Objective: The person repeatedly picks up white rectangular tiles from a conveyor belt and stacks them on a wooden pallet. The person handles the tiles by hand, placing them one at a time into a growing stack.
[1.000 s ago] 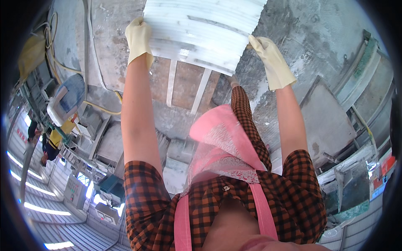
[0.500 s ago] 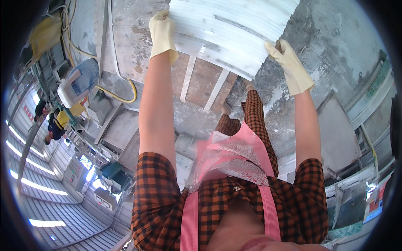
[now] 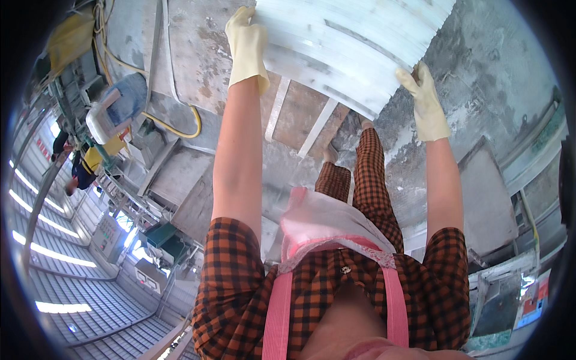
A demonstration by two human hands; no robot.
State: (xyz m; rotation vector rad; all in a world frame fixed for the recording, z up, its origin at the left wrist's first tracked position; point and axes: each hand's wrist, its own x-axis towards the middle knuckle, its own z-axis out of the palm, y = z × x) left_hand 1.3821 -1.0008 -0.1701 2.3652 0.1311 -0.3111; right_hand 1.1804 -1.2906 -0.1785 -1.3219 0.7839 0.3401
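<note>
Top centre of the frame: stack of white slats (image 3: 354,45), long thin strips lying side by side, near edges stepped, running out past the upper rim. Held up off the wet concrete floor (image 3: 498,78) between both gloved hands.

Left hand (image 3: 245,48), pale yellow rubber glove, at upper centre-left; fingers laid flat along the stack's left end, palm pressed against it. Thumb side hidden (cannot tell whether it hooks under).

Right hand (image 3: 425,102), same kind of glove, right of centre and a little lower; fingers curled onto the stack's lower right corner, gripping the edge.

Bare forearms rising from the lower middle of the frame. Orange-and-black checked shirt (image 3: 240,288) with short sleeves, pink apron (image 3: 324,222) with straps, checked trousers below the stack.

Under the stack, centre: two more white strips (image 3: 297,123) lying loose on a brownish slab.

Left of frame: yellow hose (image 3: 174,129) curving over the floor, a blue-and-white container (image 3: 117,108), machinery beyond. Far left: another person (image 3: 78,168) in dark and yellow clothing, well apart.

Right edge: grey slabs (image 3: 486,204) leaning near a wall.
</note>
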